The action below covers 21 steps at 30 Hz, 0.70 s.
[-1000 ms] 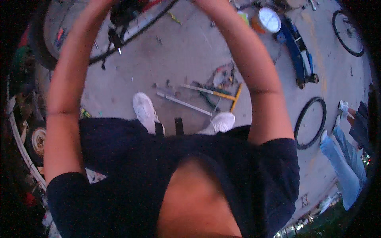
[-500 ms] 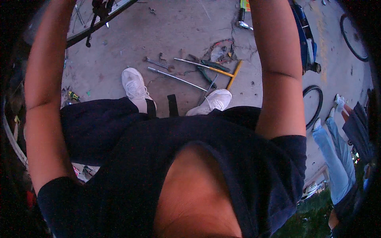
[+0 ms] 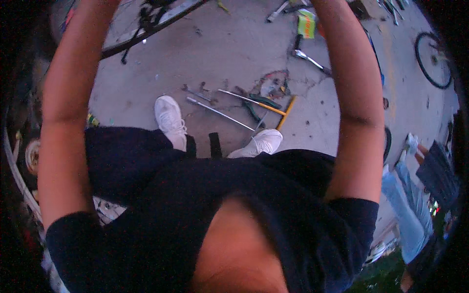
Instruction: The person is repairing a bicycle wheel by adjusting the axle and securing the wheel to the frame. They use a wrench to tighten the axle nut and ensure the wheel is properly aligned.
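Both my arms reach up past the top edge of the picture, so neither hand shows; what they hold or touch is hidden. My left forearm (image 3: 80, 63) passes beside a bicycle wheel (image 3: 163, 25), whose rim and tyre cross the upper left. Near my right forearm (image 3: 354, 58), a ratchet wrench (image 3: 310, 59) lies on the ground below a bright yellow-green package (image 3: 306, 25). By my white shoes (image 3: 169, 119) rest a T-handle wrench (image 3: 287, 111) with a yellow grip, a long silver rod-like tool (image 3: 220, 114) and green-handled pliers (image 3: 266, 101).
Smaller metal tools (image 3: 199, 93) lie beyond my feet on cracked concrete (image 3: 161, 73). Another bicycle wheel (image 3: 416, 58) is at the far right. Two people are at the right, one in light blue jeans (image 3: 408, 205). More tools (image 3: 391, 10) lie at the top right.
The view has shifted, so the floor tools appear lower and more ground shows at the top. Both forearms appear slightly farther right; the hands stay out of sight.
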Motion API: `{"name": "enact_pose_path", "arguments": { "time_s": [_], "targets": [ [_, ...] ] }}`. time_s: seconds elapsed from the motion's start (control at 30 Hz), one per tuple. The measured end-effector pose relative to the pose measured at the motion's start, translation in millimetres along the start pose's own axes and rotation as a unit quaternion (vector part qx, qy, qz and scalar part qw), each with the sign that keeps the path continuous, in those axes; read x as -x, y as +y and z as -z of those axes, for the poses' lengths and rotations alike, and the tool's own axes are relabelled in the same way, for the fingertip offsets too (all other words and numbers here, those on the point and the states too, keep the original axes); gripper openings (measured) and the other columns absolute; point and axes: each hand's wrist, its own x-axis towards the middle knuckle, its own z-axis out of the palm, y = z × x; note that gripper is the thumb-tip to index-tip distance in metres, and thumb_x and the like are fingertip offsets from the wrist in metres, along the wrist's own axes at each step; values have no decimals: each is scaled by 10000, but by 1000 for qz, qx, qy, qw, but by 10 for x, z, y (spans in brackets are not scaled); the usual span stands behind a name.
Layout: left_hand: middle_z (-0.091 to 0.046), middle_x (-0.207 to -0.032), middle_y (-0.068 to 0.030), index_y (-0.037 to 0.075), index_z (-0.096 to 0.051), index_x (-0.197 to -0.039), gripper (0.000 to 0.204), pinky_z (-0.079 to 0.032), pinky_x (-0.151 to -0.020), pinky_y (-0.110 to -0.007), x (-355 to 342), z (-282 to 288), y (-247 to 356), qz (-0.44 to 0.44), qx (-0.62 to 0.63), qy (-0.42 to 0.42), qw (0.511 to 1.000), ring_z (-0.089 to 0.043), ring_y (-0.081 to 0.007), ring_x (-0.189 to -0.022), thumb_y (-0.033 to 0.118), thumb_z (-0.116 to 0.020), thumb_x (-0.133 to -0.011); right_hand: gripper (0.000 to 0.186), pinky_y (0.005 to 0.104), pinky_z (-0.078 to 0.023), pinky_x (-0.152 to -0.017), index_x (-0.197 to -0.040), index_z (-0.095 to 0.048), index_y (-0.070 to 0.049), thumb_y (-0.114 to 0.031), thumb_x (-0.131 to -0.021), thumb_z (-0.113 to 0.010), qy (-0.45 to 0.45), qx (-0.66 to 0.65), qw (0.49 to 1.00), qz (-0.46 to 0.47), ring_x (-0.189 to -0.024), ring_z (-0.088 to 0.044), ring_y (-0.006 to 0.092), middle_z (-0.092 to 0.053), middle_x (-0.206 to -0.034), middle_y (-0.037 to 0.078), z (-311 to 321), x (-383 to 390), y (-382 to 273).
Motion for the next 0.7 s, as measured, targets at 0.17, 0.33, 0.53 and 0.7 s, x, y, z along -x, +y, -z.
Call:
{"name": "enact_pose_path", "arguments": {
  "time_s": [0.17, 0.33, 0.53, 0.7],
  "targets": [
    [-591, -914, -176, -3, -556, -936, 341, -442, -741, -390, -106, -49, -283, -43, -68, 46, 996, -566, -325, -885, 193, -685, -689, 240, 348, -480, -740, -1016, -629, -5, -41, -780, -617, -129, -201, 945, -225, -815, -617, 199, -665, -888, 120, 103, -117, -145],
    [-595, -900, -199, 5, -562, -931, 328, -446, -743, -405, 29, 31, -39, 36, -5, 43, 998, -572, -343, -869, 206, -682, -701, 215, 334, -481, -735, -977, -632, 3, -6, -765, -595, -155, -112, 967, -171, -796, -608, 188, -660, -860, 101, 178, -238, -205],
    [-579, -871, -234, -2, -500, -876, 174, -432, -722, -473, -100, -228, -224, -24, -66, 73, 995, -547, -419, -875, 67, -547, -722, 184, 413, -478, -735, -930, -630, -13, -104, -779, -579, -130, 88, 985, -77, -850, -605, 366, -631, -897, 197, 104, -115, -41],
    [-584, -894, -244, -9, -519, -923, 246, -445, -740, -454, -74, -53, -158, -48, 12, 72, 996, -553, -421, -886, 67, -594, -701, 218, 416, -475, -752, -951, -634, -18, -144, -776, -601, -114, 15, 990, -81, -872, -607, 352, -630, -931, 197, 131, -132, -91]
  ]
}}
